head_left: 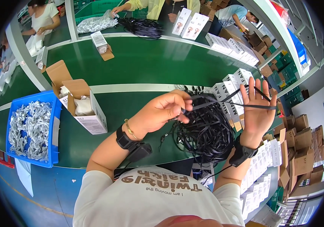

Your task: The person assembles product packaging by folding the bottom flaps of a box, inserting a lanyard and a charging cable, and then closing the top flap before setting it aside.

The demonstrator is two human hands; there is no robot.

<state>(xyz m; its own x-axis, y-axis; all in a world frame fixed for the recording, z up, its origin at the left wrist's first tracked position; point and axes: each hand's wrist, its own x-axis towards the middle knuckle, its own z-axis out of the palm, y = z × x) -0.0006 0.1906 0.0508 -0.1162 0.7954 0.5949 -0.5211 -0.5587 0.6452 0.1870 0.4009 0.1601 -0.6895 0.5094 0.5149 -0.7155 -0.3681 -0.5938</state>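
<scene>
A black lanyard strap [228, 102] is stretched between my two hands. My left hand [169, 109] is closed, its fingertips pinching one end of the strap. My right hand [259, 109] is raised with its palm showing and its fingers spread; the strap's looped end runs across and around those fingers. Beneath and between the hands lies a tangled heap of black lanyards [207, 138], with small clips showing among the straps. Part of the heap is hidden by the taut strap.
At left, a blue tray [56, 132] holds coiled white cables, beside an opened box [97, 115] with white-wrapped items. White fan boxes [228, 89] stand behind the lanyard heap. Further boxes [258, 174] stack at right. People [158, 9] work across the green table [139, 60].
</scene>
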